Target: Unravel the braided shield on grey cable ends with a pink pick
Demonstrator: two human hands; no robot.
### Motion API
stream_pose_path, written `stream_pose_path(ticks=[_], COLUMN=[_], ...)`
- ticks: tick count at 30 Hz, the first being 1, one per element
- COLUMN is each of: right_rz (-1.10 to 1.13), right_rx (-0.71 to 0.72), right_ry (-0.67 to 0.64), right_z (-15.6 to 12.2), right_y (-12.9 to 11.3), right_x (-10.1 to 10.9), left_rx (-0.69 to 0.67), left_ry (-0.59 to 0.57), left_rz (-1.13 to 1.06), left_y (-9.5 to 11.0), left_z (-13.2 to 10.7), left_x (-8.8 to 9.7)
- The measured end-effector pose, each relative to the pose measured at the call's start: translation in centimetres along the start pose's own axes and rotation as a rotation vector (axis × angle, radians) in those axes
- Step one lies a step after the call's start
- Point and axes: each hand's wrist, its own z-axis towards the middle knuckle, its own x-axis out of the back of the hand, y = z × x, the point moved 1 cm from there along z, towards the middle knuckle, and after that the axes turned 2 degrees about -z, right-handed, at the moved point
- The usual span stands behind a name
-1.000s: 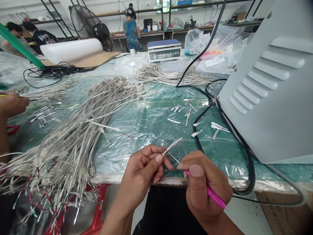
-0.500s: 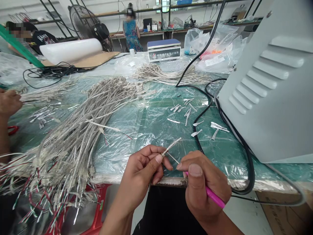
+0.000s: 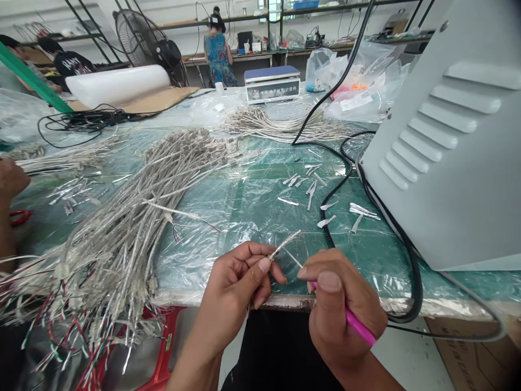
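Note:
Between thumb and fingers, my left hand [image 3: 240, 282] pinches a cable [image 3: 285, 244] near its end, where a tuft of bare silvery strands sticks out up and to the right. My right hand [image 3: 345, 304] is closed around a thin tool with a pink handle [image 3: 359, 327]. The tool's slender metal shaft [image 3: 293, 257] points up and left, its tip close to the bare strands; whether it touches them I cannot tell. A big bundle of clear-jacketed cables [image 3: 134, 206] lies to the left, with red, green, white and black wire ends hanging over the table edge.
Foil scraps [image 3: 311, 193] lie scattered on the green mat [image 3: 260, 206]. A grey vented machine [image 3: 451, 152] stands at right with black cables [image 3: 340, 190] beside it. Behind are a scale [image 3: 272, 87] and more cables [image 3: 280, 125]. Another person's hand [image 3: 12, 178] is at far left.
My right hand has shifted slightly right, drawing the tool's shaft a little with it. My left hand and its cable stay almost still. The other person's hand has moved left.

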Motion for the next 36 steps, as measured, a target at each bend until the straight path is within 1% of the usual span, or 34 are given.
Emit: stream_pose_path(ticks=[3,11,15,22,29,31,36], right_rz=[0.044,0.016,0.031,-0.013,-0.091,-0.077,0.023], right_rx=[0.053,0.033,0.028,0.034,-0.035,-0.016,0.086], right_ry=[-0.048,-0.07,-0.058,-0.038,-0.001,0.006,0.042], right_z=[-0.01,-0.1,-0.13,-0.12,0.06,0.04,-0.27], right_y=[-0.03,-0.06,-0.06,-0.07,-0.07,-0.07,0.0], right_x=[-0.07,0.04,0.03,-0.12,-0.01,-0.02,-0.09], left_rx=[0.009,0.006,0.0,0.005,-0.002,-0.004,0.009], left_ry=[0.003,0.002,0.001,0.0,-0.002,-0.005,-0.012], left_rz=[0.001,0.02,0.017,0.031,0.017,0.009,0.003], left_y=[0.0,-0.17,-0.18,-0.18,-0.05,0.04,0.18], left_z=[-0.01,0.0,0.06,0.04,0.13,0.11,0.1], left_x=[-0.03,0.05,0.03,0.02,0.02,-0.02,-0.11])
